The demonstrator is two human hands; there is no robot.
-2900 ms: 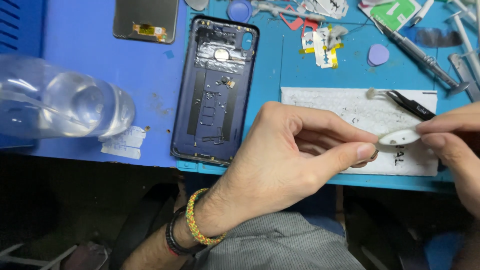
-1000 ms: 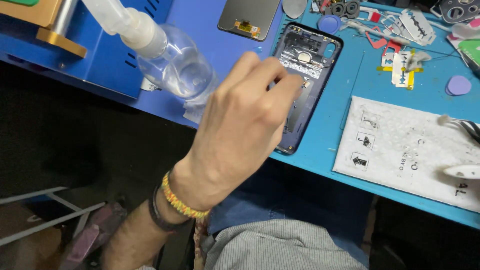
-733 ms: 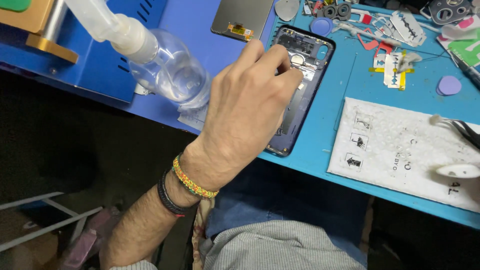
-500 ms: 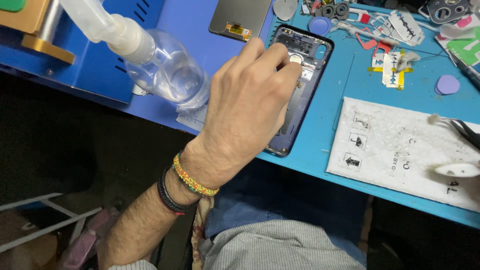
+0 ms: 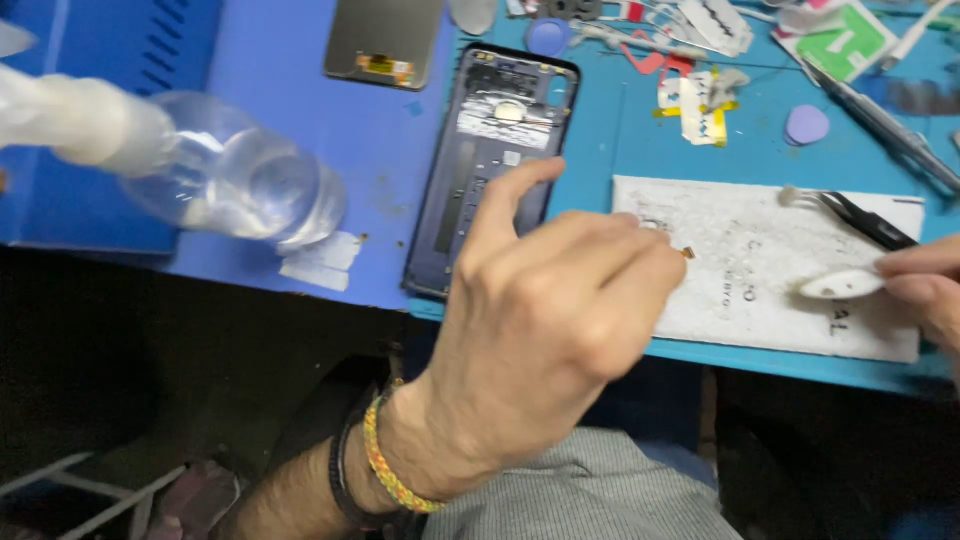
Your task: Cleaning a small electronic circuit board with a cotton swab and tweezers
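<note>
The left hand [image 5: 540,330] occupies frame centre, fingers curled and pinching a tiny orange-tipped part [image 5: 687,253] over the white pad [image 5: 760,265]. The right hand [image 5: 925,290], at the right edge, grips a small white oval piece [image 5: 838,285]. The open phone back housing [image 5: 495,150] lies at upper centre on the blue mat [image 5: 600,150].

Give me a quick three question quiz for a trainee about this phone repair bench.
1. True or false: the right hand pinches a small white piece.
2. What lies closest to the left of the phone back cover: A a clear bottle, B black tweezers, C a purple disc?
3. Fill in: the left hand holds its fingertips over the white ____.

Key: 1 true; 2 A; 3 sheet.
</note>
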